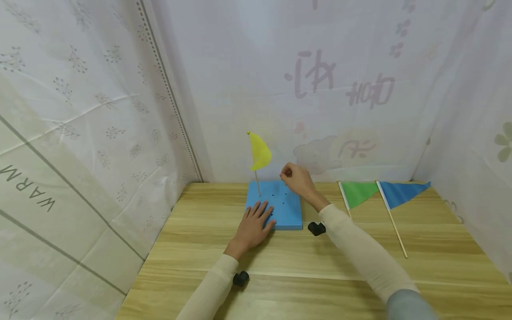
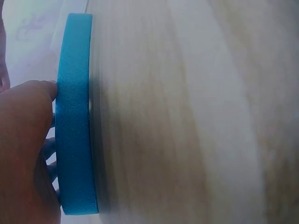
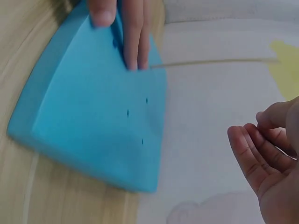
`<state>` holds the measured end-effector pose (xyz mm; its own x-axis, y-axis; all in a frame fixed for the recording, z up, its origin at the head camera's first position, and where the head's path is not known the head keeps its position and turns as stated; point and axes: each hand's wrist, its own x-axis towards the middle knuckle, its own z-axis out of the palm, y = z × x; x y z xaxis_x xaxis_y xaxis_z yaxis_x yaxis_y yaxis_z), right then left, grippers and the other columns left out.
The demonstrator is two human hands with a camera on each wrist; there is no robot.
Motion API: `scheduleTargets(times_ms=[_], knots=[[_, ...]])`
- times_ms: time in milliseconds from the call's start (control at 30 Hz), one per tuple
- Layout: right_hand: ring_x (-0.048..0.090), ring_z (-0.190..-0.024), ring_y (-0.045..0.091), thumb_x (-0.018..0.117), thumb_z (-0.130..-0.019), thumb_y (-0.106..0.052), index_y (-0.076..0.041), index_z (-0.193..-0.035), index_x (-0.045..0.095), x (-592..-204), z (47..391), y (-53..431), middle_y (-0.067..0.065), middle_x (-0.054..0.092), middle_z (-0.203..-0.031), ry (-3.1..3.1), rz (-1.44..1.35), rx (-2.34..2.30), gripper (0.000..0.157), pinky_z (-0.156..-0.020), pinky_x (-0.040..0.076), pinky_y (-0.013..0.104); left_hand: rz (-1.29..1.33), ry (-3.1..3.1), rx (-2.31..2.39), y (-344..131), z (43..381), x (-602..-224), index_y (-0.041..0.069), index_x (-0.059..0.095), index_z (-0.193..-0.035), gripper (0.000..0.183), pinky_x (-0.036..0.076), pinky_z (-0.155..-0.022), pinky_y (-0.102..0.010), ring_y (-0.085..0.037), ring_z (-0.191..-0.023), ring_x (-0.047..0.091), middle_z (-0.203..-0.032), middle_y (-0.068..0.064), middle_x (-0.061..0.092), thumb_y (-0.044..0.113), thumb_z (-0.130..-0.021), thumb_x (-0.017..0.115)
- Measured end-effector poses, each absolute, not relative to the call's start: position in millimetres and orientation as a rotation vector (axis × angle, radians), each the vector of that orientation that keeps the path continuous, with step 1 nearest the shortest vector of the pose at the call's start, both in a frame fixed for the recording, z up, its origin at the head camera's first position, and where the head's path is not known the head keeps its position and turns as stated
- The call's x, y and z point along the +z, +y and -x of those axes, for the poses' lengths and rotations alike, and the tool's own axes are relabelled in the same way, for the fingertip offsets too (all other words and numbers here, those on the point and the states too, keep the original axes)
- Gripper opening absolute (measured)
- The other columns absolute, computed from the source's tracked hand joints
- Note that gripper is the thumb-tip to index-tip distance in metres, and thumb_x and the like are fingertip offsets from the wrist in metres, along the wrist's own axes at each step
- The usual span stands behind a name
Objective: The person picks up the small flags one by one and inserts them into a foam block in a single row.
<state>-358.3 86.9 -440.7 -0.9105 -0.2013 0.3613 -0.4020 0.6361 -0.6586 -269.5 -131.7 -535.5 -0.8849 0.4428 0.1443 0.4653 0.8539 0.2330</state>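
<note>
A blue foam block (image 1: 290, 218) with several small holes in its top lies on the wooden table. My left hand (image 1: 252, 226) rests on its left front part, fingers spread; the left wrist view shows the thumb (image 2: 42, 88) at the block's edge. A yellow flag (image 1: 260, 152) on a thin stick stands in the block beyond the left fingertips, leaning slightly. My right hand (image 1: 298, 178) hovers above the block's right back corner, apart from the flag. In the right wrist view its fingers (image 3: 250, 156) are loosely bent, thumb near the index finger, with nothing visible between them.
To the right, a green flag (image 1: 358, 194) and a blue flag (image 1: 402, 194) lie on the table (image 1: 192, 249), the green one's stick partly behind the right sleeve. Black devices (image 1: 317, 228) sit at both wrists. Printed curtains (image 1: 248, 89) stand behind and at the sides.
</note>
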Motion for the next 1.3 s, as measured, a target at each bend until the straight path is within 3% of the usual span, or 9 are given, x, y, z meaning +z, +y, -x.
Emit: scheduleTargets(times_ms=[400,767,1300], knots=[[0.074,-0.09,0.031,0.067,-0.104,-0.012,-0.003,-0.102,0.072,-439,344,150,0.015,0.076,-0.098,-2.584,-0.46,1.06,0.011,-0.08,0.062,0.048,0.748,-2.926,-0.414,-132,268,-535,0.016,0.04,-0.167,0.061,0.02,-0.134,-0.062,-0.038,-0.164,0.025,-0.175,-0.011,0.031,0.047,-0.114,0.046],[0.073,-0.077,0.028,0.067,-0.103,-0.011,-0.003,-0.1,0.073,-442,331,199,0.015,0.076,-0.09,-2.543,-0.411,0.97,0.011,-0.069,0.059,0.045,0.749,-2.916,-0.4,-132,269,-537,0.016,0.042,-0.166,0.061,0.021,-0.133,-0.062,-0.038,-0.164,0.027,-0.175,-0.011,0.032,0.047,-0.113,0.048],[0.07,-0.088,0.031,0.061,-0.107,-0.015,-0.001,-0.108,0.072,-453,300,256,0.017,0.074,-0.097,-2.685,-0.277,0.95,0.018,-0.076,0.059,0.048,0.751,-2.915,-0.399,-133,269,-538,0.015,0.042,-0.166,0.061,0.022,-0.133,-0.063,-0.038,-0.163,0.027,-0.175,-0.011,0.033,0.046,-0.113,0.048]])
